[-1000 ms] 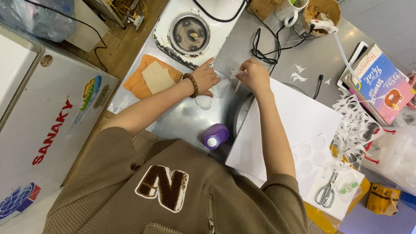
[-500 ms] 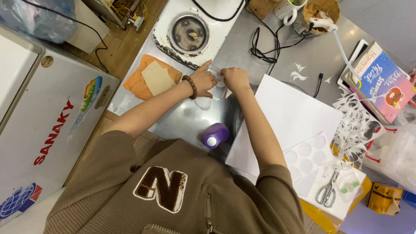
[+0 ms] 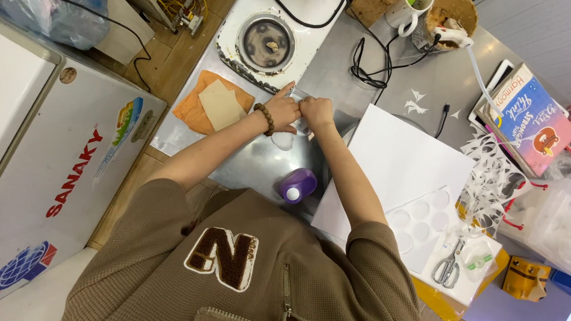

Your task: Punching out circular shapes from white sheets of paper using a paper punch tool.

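My left hand, with a bead bracelet on its wrist, and my right hand meet over the steel counter. Both pinch a small pale piece between their fingers; most of it is hidden by the hands. A small white round piece lies on the counter just below the hands. A purple bottle with a white cap stands nearer my body.
A white stove with a round burner sits beyond the hands, an orange cloth with a beige sheet at left. A white board with round cut-outs, scissors, paper cuttings, a book, black cables and a mug lie to the right.
My right hand has moved left across the counter and now touches my left hand at the small piece. The left hand has stayed in place.
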